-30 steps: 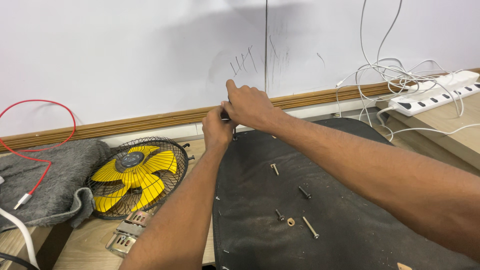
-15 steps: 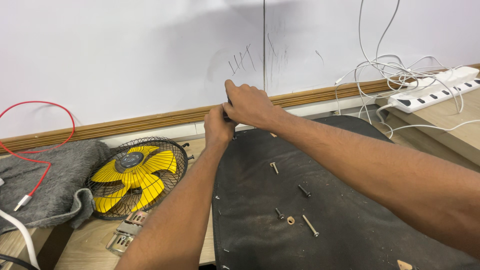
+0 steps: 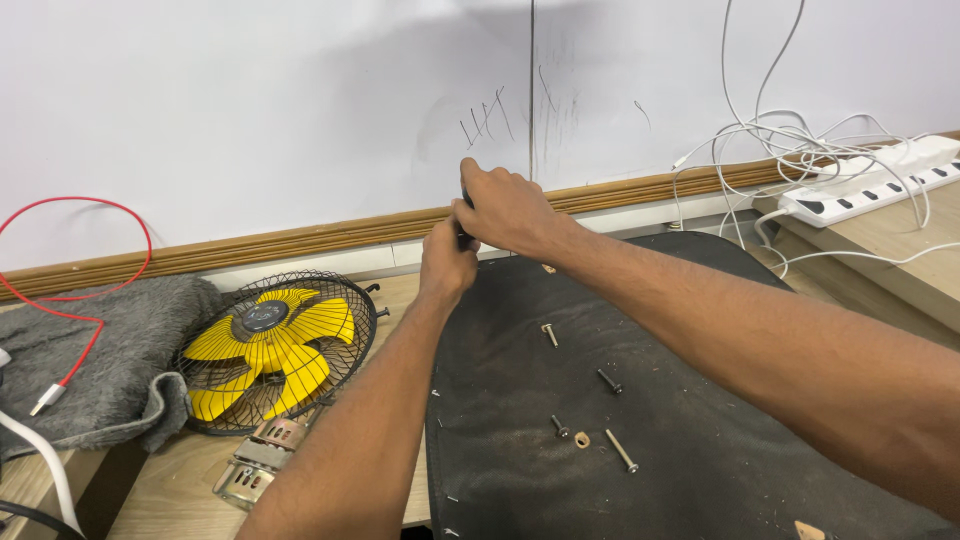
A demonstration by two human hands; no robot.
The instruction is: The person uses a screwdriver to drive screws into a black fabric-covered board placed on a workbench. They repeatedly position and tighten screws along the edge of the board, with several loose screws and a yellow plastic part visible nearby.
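Observation:
Both my hands meet at the far edge of a black padded panel (image 3: 700,440) lying flat on the bench. My right hand (image 3: 512,210) is closed around the dark handle of a tool (image 3: 465,198), held upright. Just below it, my left hand (image 3: 446,266) pinches the tool's lower part (image 3: 462,240) against the panel's edge; the tip is hidden. Loose on the panel lie a screw (image 3: 549,334), a dark bolt (image 3: 609,381), a short bolt (image 3: 560,427), a washer (image 3: 582,439) and a long screw (image 3: 621,451).
A small fan with yellow blades in a black wire cage (image 3: 270,350) lies to the left, with a metal bracket (image 3: 255,465) in front. Further left are a grey cloth (image 3: 110,360) and a red cable (image 3: 75,205). A white power strip (image 3: 870,185) with tangled white cables (image 3: 800,140) sits at right.

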